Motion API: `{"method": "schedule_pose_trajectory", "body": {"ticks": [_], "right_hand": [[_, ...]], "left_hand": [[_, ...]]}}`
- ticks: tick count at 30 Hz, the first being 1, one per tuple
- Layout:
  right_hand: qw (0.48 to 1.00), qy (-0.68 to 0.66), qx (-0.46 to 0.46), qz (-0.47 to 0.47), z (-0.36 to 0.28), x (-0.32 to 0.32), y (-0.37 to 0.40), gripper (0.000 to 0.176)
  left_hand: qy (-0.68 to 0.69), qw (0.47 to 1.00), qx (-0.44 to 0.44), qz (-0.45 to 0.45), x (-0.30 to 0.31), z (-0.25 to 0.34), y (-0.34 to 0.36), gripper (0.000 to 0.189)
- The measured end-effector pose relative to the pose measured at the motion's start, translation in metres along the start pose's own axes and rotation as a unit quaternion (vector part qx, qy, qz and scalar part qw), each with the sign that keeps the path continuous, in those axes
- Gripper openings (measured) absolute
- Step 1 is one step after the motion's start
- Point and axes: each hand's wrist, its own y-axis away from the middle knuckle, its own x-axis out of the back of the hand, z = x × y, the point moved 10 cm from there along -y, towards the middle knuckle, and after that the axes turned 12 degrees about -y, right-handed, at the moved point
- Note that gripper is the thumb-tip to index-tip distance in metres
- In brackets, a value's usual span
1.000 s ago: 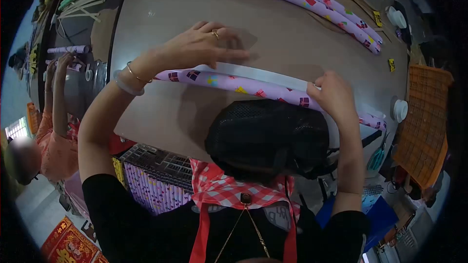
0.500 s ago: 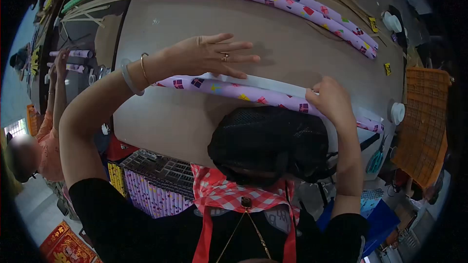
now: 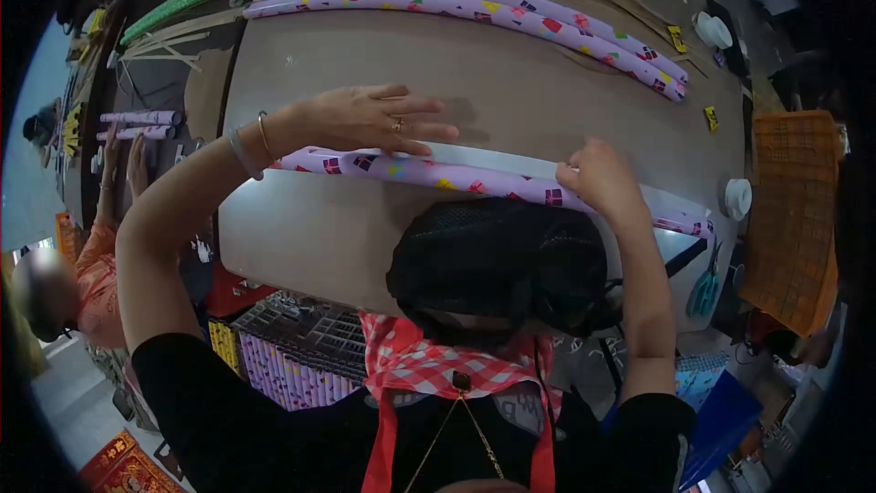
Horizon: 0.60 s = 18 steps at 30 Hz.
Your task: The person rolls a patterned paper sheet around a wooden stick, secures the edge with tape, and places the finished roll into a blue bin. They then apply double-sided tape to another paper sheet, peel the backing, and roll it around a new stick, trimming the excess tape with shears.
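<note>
A lilac roll of wrapping paper (image 3: 493,183) printed with gifts lies across the table in front of me, its white edge (image 3: 493,157) showing along the far side. My left hand (image 3: 374,119) reaches over the roll's left part, fingers stretched and spread, the thumb side at the paper's edge. It grips nothing. My right hand (image 3: 598,178) is closed at the white edge, right of the middle, fingers curled in a pinch on the paper. Against the near side of the roll sits a black mesh bag (image 3: 502,265).
Two finished-looking lilac rolls (image 3: 456,5) lie along the table's back. White tape rolls (image 3: 737,199), green-handled scissors (image 3: 703,292) and an orange basket (image 3: 794,219) are at the right. At the left, another person (image 3: 96,283) handles short lilac rolls (image 3: 137,124).
My left hand has come down nearer the roll, fingers still spread. My right hand keeps its closed grip. The view has shifted slightly. The other person's hands have moved apart.
</note>
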Motion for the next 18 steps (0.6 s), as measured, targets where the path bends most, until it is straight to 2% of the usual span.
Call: {"method": "schedule_pose_trajectory", "body": {"ticks": [5, 8, 9, 11, 13, 15, 16, 17, 18], "right_hand": [[0.999, -0.007, 0.034, 0.024, -0.003, 0.000, 0.000, 0.026], [0.999, -0.030, 0.010, -0.014, 0.009, -0.014, -0.004, 0.026], [0.999, -0.037, 0.003, -0.016, 0.012, -0.015, -0.008, 0.027], [0.998, -0.058, -0.017, 0.005, 0.010, -0.007, 0.000, 0.030], [0.999, -0.037, 0.012, -0.017, 0.018, -0.022, -0.013, 0.032], [0.999, -0.017, 0.007, -0.034, 0.011, -0.018, -0.009, 0.033], [1.000, -0.011, 0.012, -0.024, 0.006, -0.009, -0.007, 0.033], [0.999, -0.018, -0.003, -0.039, 0.005, -0.007, -0.003, 0.033], [0.998, -0.026, -0.019, -0.058, 0.004, -0.008, 0.000, 0.034]], "left_hand": [[-0.018, 0.999, -0.012, -0.042, 0.000, 0.001, 0.013, 0.054], [0.017, 0.997, 0.026, -0.073, 0.000, 0.000, 0.016, 0.061], [0.026, 0.999, 0.035, -0.015, -0.002, -0.002, 0.018, 0.055], [0.020, 0.999, 0.025, -0.039, 0.012, 0.001, 0.011, 0.048], [0.060, 0.998, 0.031, -0.002, 0.015, -0.001, 0.006, 0.025], [0.091, 0.990, 0.092, -0.049, 0.009, -0.008, -0.001, 0.019], [0.051, 0.996, 0.069, -0.010, 0.017, -0.006, -0.008, 0.016], [0.044, 0.996, 0.073, -0.010, 0.015, -0.008, -0.013, 0.016], [0.064, 0.992, 0.107, -0.004, 0.019, -0.014, -0.023, 0.015]]}}
